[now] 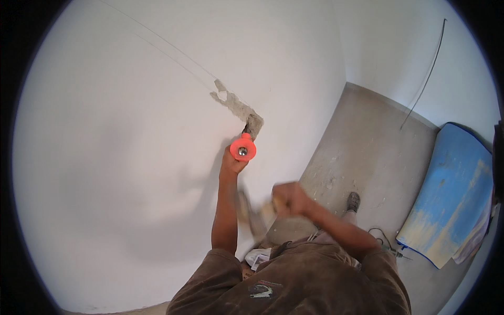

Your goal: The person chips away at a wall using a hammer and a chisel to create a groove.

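Note:
My left hand is closed round a chisel whose red-orange hand guard faces me, with the metal striking end in its middle. Just beyond the guard, the chisel points into a chipped channel in the white plastered wall; its tip is hard to make out. The channel bares grey material and runs up and to the left. In my right hand is the handle of a hammer, blurred by motion. The hammer head hangs below and apart from the chisel's striking end.
Two thin lines cross the wall above the channel. A blue, dust-stained mattress leans at the right. A power drill with its cord lies on the concrete floor. White bags sit by the wall's foot. A dark cable hangs at the far wall.

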